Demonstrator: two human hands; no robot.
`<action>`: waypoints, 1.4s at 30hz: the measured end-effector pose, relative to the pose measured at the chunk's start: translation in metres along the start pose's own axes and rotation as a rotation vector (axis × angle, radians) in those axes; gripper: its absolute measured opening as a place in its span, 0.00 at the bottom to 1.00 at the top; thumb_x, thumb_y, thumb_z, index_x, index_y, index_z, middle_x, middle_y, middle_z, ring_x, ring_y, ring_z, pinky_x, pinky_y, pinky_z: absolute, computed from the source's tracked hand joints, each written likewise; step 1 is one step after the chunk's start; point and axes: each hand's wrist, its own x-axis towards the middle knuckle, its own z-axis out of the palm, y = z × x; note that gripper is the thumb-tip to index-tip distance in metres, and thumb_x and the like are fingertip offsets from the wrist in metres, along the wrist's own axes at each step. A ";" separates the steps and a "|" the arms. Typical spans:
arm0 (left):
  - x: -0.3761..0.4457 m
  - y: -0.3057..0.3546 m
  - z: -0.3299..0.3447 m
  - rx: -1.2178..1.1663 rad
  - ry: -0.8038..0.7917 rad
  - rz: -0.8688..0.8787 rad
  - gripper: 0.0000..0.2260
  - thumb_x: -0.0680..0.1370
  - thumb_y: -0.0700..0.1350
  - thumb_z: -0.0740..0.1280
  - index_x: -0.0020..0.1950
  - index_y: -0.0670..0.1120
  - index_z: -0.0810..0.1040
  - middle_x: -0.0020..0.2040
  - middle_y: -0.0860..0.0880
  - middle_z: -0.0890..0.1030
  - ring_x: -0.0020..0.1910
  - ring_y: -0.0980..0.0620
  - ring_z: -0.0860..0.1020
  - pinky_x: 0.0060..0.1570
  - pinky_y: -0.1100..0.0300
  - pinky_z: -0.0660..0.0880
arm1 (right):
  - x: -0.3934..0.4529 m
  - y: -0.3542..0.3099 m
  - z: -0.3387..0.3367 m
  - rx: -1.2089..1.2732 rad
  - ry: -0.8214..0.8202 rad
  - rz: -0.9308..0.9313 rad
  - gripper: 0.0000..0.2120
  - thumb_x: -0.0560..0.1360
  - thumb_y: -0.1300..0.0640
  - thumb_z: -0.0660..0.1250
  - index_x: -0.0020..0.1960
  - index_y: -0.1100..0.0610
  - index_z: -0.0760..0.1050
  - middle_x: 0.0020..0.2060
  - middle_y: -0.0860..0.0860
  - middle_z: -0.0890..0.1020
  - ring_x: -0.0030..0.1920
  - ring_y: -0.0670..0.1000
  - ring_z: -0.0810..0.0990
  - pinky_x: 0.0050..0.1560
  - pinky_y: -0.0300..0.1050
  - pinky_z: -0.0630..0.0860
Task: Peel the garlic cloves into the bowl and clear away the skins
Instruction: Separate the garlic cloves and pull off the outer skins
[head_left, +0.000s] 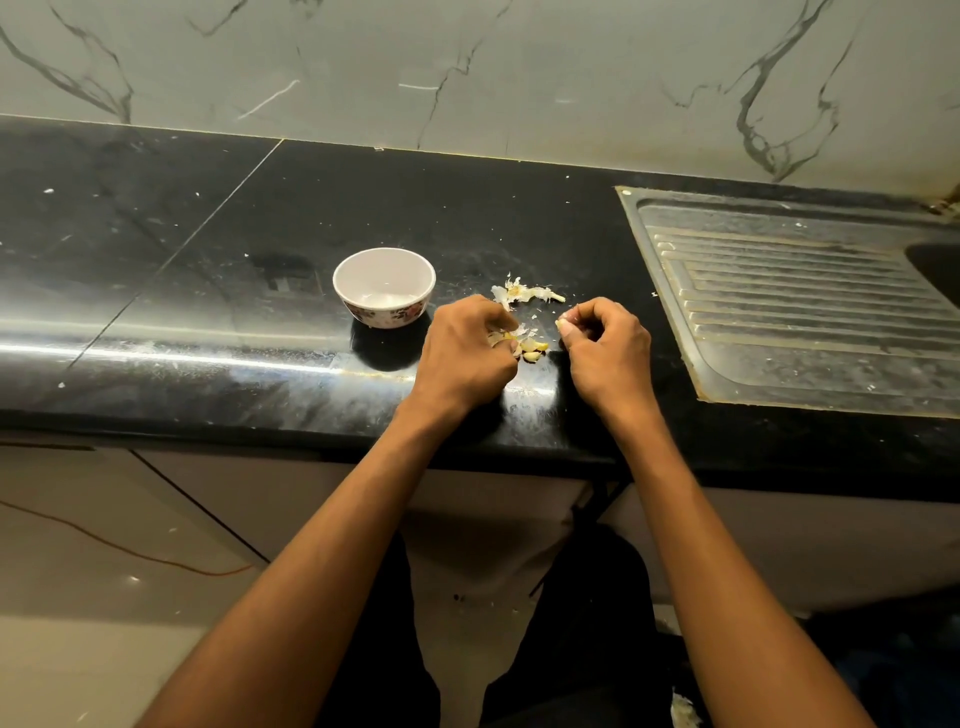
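Black polished stone forms the counter (208, 291), its front edge catching a long streak of light and its surface dusted with pale flecks. Toward the left of the work area stands a small white bowl (384, 286) with a floral band low on its outer wall; it sits upright, and whether anything lies at its bottom is hard to tell.

Just right of the bowl, apart from it, the left hand (467, 353) rests knuckles-up on the counter with its fingers curled inward, pinching a bit of papery skin and garlic at the fingertips. Touching those fingertips on their right side lies a small cluster of garlic cloves (532, 351), yellowish, with scraps of skin around them; the exact count is unclear, perhaps 2 or 3.

Behind the gap between the 2 hands, farther from the person, a loose pile of garlic skins (524, 293) lies on the counter, near both hands but touching neither as far as can be seen.

The right hand (608, 348) hovers or rests just right of the cloves, fingers curled tight, thumb and forefinger pinching a single clove (563, 325) that shows pale at its tip.

Well to the right, a steel sink drainboard (800, 301) with ribbed grooves is set into the counter, with the dark basin at the frame's edge. Veined marble wall (467, 67) runs behind everything.
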 end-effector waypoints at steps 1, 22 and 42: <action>0.000 0.000 -0.001 -0.027 0.008 -0.019 0.09 0.70 0.39 0.75 0.50 0.43 0.87 0.48 0.49 0.86 0.47 0.53 0.82 0.52 0.56 0.80 | 0.000 0.000 0.000 0.014 0.001 -0.008 0.03 0.79 0.59 0.71 0.46 0.55 0.80 0.45 0.53 0.82 0.43 0.47 0.79 0.43 0.35 0.71; 0.003 0.003 -0.007 -0.240 0.042 -0.131 0.16 0.74 0.35 0.70 0.60 0.46 0.84 0.60 0.53 0.83 0.61 0.58 0.79 0.61 0.68 0.73 | 0.024 -0.016 0.013 0.212 -0.126 -0.108 0.05 0.82 0.58 0.67 0.46 0.53 0.77 0.45 0.52 0.86 0.48 0.52 0.85 0.53 0.52 0.81; 0.002 0.011 -0.011 -0.279 -0.058 -0.186 0.29 0.76 0.44 0.59 0.78 0.42 0.68 0.75 0.44 0.74 0.73 0.52 0.71 0.73 0.58 0.67 | 0.027 -0.042 0.047 0.474 -0.245 0.073 0.09 0.82 0.62 0.65 0.45 0.53 0.74 0.45 0.53 0.87 0.48 0.50 0.87 0.52 0.53 0.83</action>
